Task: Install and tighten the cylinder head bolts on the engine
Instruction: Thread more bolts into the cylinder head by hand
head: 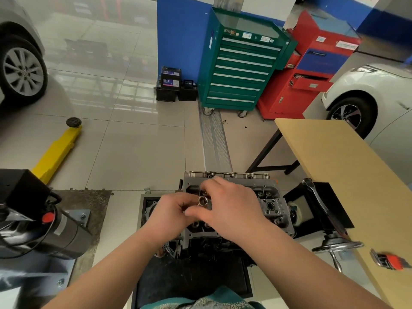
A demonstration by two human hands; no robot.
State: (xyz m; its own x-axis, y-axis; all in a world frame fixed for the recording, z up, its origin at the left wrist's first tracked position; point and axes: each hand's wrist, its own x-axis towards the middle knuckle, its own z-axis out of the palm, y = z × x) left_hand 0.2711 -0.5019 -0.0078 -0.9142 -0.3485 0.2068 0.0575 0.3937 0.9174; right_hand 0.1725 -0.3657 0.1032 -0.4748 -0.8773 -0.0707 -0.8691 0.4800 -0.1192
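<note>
We reach both bare forearms forward from the near edge, converging toward the middle. Our left hand (176, 210) has its fingers curled inward, tips pointing right. Our right hand (227, 204) sits just beside it, slightly farther and higher, fingers bent down and thumb stretched left toward the left hand. The fingertips of both hands meet around a small shiny metal piece (203, 200).

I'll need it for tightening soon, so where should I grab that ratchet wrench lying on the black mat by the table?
Take the ratchet wrench by its long handle, around the middle, coming down from above. It lies flat on the black mat with its head at the far end, so the handle is the exposed, graspable length. The right hand is nearer, though both hands are now busy over the cylinder head.
</note>
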